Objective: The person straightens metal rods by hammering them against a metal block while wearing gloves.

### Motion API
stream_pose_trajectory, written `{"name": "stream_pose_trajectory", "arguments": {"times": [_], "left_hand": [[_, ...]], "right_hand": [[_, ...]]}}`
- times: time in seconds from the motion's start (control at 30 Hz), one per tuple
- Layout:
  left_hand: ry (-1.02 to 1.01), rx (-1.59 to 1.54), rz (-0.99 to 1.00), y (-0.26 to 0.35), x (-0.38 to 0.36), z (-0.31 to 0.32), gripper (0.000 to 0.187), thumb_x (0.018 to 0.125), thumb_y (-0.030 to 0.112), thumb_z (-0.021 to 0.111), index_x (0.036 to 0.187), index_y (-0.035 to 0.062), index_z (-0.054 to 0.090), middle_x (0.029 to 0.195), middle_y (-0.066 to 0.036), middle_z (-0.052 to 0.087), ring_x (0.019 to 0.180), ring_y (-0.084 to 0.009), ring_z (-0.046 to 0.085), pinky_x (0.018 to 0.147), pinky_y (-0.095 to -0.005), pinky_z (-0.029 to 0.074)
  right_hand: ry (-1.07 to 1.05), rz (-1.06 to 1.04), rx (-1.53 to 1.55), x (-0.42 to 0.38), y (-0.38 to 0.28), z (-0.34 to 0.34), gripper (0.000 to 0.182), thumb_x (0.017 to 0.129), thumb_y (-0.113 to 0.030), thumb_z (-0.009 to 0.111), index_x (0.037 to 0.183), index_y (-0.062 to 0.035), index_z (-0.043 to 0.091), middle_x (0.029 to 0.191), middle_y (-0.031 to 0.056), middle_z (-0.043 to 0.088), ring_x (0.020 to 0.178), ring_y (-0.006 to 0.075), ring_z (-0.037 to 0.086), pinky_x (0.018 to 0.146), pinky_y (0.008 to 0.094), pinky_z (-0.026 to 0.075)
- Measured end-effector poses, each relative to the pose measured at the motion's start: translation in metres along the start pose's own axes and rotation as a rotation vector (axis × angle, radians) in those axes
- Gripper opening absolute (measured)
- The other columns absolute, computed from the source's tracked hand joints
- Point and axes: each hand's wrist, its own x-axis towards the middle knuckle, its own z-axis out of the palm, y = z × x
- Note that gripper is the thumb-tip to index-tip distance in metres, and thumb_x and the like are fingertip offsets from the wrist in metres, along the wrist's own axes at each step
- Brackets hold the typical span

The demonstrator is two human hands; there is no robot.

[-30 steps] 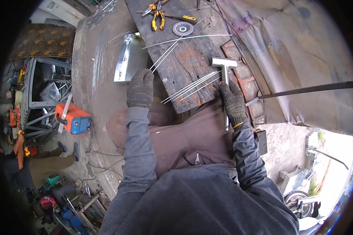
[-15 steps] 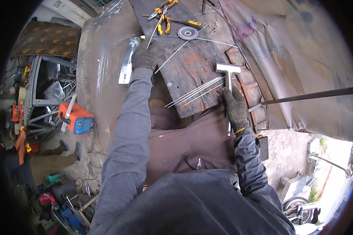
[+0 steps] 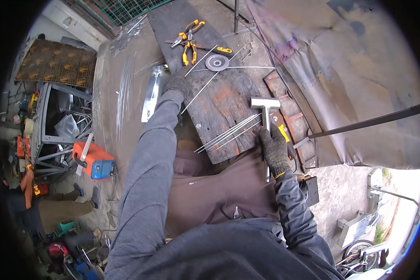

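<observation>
My right hand (image 3: 274,151), in a dark knitted glove, is wrapped around the handle of an all-metal hammer (image 3: 265,103) at the right edge of a dark wooden board (image 3: 228,100). My gloved left hand (image 3: 174,86) is at the board's left edge, beside a shiny metal strip (image 3: 152,95); its fingers are hidden. A thin metal rod (image 3: 200,61) lies just ahead of it. Several more thin rods (image 3: 233,129) lie near the hammer. Farther up the board are a grinding disc (image 3: 217,62), yellow-handled pliers (image 3: 188,48) and a tool with a yellow handle (image 3: 223,49).
A black and yellow tool (image 3: 282,130) sits behind my right hand. An orange and blue machine (image 3: 95,160) stands on the floor at left, near a metal frame (image 3: 44,114). Another person (image 3: 56,212) is at lower left. A dark bar (image 3: 368,125) juts in from the right.
The rod that was upright at my left hand now lies lower on the board, and that hand has dropped toward the board's edge. The view has tilted; the hammer stays in my right hand.
</observation>
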Motion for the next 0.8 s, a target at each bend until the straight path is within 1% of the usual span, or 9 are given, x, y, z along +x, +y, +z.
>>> {"name": "stream_pose_trajectory", "arguments": {"times": [0.07, 0.17, 0.23, 0.3, 0.43, 0.47, 0.6, 0.67, 0.8], "left_hand": [[-0.012, -0.055, -0.055, -0.001, 0.0, 0.0, 0.044, 0.098, 0.041, 0.055, 0.139, 0.0237, 0.059, 0.141, -0.016, 0.058, 0.127, -0.038, 0.057, 0.106, -0.0472, 0.045], [0.083, -0.034, 0.027, -0.016, -0.001, 0.006, 0.045, 0.098, 0.043, 0.056, 0.137, 0.0213, 0.06, 0.137, -0.017, 0.061, 0.125, -0.0383, 0.058, 0.105, -0.0465, 0.046], [-0.027, 0.036, -0.02, -0.012, -0.017, -0.009, 0.047, 0.097, 0.044, 0.057, 0.137, 0.0193, 0.059, 0.132, -0.018, 0.064, 0.121, -0.04, 0.06, 0.102, -0.0477, 0.047], [-0.018, 0.009, -0.061, -0.016, -0.029, -0.012, 0.048, 0.096, 0.044, 0.057, 0.137, 0.0184, 0.059, 0.13, -0.02, 0.064, 0.118, -0.0414, 0.061, 0.101, -0.0487, 0.048], [0.061, -0.032, -0.095, -0.024, -0.057, -0.017, 0.052, 0.095, 0.049, 0.059, 0.136, 0.0177, 0.058, 0.127, -0.021, 0.065, 0.113, -0.0447, 0.063, 0.096, -0.0502, 0.05], [0.003, -0.047, -0.113, -0.037, -0.053, -0.011, 0.057, 0.093, 0.054, 0.061, 0.136, 0.0174, 0.059, 0.127, -0.023, 0.065, 0.114, -0.0458, 0.062, 0.096, -0.0503, 0.049], [-0.075, -0.13, -0.073, -0.028, -0.071, -0.024, 0.061, 0.089, 0.056, 0.065, 0.135, 0.016, 0.06, 0.125, -0.023, 0.066, 0.114, -0.0461, 0.062, 0.096, -0.0496, 0.05], [-0.094, -0.115, -0.047, -0.017, -0.08, -0.027, 0.065, 0.085, 0.058, 0.07, 0.133, 0.0142, 0.062, 0.124, -0.022, 0.067, 0.114, -0.0454, 0.062, 0.096, -0.0484, 0.05], [0.014, -0.055, -0.009, -0.024, -0.076, -0.013, 0.071, 0.08, 0.059, 0.073, 0.133, 0.0133, 0.062, 0.123, -0.02, 0.068, 0.114, -0.0441, 0.063, 0.096, -0.0474, 0.05]], "right_hand": [[0.013, -0.039, -0.008, 0.004, 0.007, 0.0, 0.026, 0.102, -0.032, 0.06, 0.103, -0.0057, 0.062, 0.071, 0.0025, 0.062, 0.051, 0.0106, 0.056, 0.045, 0.0285, 0.045], [0.03, -0.104, -0.031, 0.012, 0.022, -0.001, 0.026, 0.101, -0.032, 0.061, 0.103, -0.0059, 0.062, 0.071, 0.0027, 0.063, 0.052, 0.0106, 0.056, 0.045, 0.0286, 0.045], [0.041, -0.133, -0.04, 0.013, 0.023, -0.001, 0.026, 0.101, -0.032, 0.061, 0.103, -0.0058, 0.062, 0.071, 0.0029, 0.063, 0.052, 0.0106, 0.057, 0.046, 0.0286, 0.046], [0.03, -0.148, -0.036, 0.009, 0.017, 0.0, 0.026, 0.101, -0.031, 0.061, 0.104, -0.0053, 0.062, 0.071, 0.0028, 0.063, 0.053, 0.0104, 0.057, 0.046, 0.0281, 0.045], [0.02, -0.093, 0.017, 0.006, 0.011, 0.0, 0.026, 0.101, -0.031, 0.061, 0.105, -0.0052, 0.061, 0.072, 0.0025, 0.062, 0.053, 0.0103, 0.057, 0.045, 0.0279, 0.045], [0.01, -0.081, 0.015, 0.005, 0.008, 0.0, 0.025, 0.101, -0.03, 0.061, 0.105, -0.0053, 0.061, 0.072, 0.0024, 0.062, 0.052, 0.0102, 0.056, 0.045, 0.0277, 0.045], [-0.006, -0.068, -0.01, 0.003, 0.003, 0.0, 0.024, 0.102, -0.029, 0.059, 0.106, -0.0054, 0.06, 0.071, 0.0022, 0.06, 0.051, 0.0098, 0.054, 0.043, 0.027, 0.044], [-0.013, -0.065, -0.028, 0.0, 0.002, -0.001, 0.024, 0.103, -0.029, 0.058, 0.106, -0.0051, 0.06, 0.071, 0.0022, 0.06, 0.051, 0.0097, 0.054, 0.042, 0.027, 0.044], [-0.026, -0.038, -0.003, 0.0, -0.001, 0.0, 0.024, 0.103, -0.028, 0.058, 0.107, -0.0042, 0.06, 0.071, 0.0021, 0.06, 0.051, 0.0096, 0.054, 0.042, 0.027, 0.044]]}}
